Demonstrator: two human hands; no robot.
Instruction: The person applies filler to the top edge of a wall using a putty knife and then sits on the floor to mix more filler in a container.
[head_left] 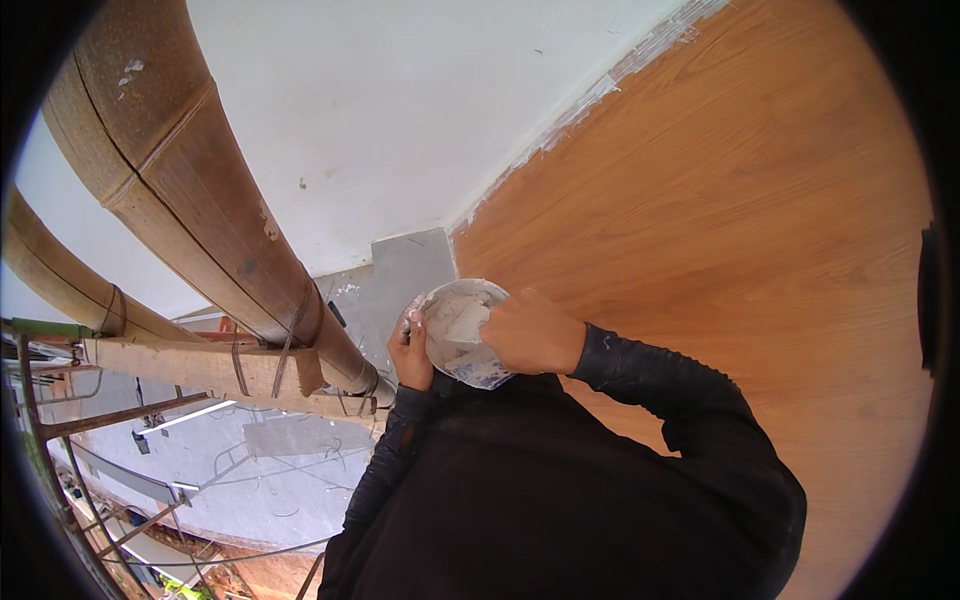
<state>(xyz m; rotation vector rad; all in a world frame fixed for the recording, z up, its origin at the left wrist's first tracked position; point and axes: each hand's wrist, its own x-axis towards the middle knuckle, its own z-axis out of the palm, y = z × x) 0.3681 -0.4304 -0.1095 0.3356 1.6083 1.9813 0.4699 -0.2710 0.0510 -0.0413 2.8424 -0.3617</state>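
Note:
Near the middle, a round bowl (478,368) with a blue-mottled lower side holds off-white paste (455,312). My left hand (410,345) grips the bowl's left rim, its thumb and fingertips smeared with white. My right hand (533,333) is closed over the right side of the bowl, fingers down at the paste, around something I cannot make out; a pale flat edge shows in the paste beside it. Both forearms are in dark sleeves.
Thick bamboo poles (190,170) are lashed to a timber beam (200,365) at left, above metal scaffolding (120,410) and a lower level. A white wall (330,100) meets a wood-grain panel (720,200) along a rough white seam. Grey board (405,260) shows beyond the bowl.

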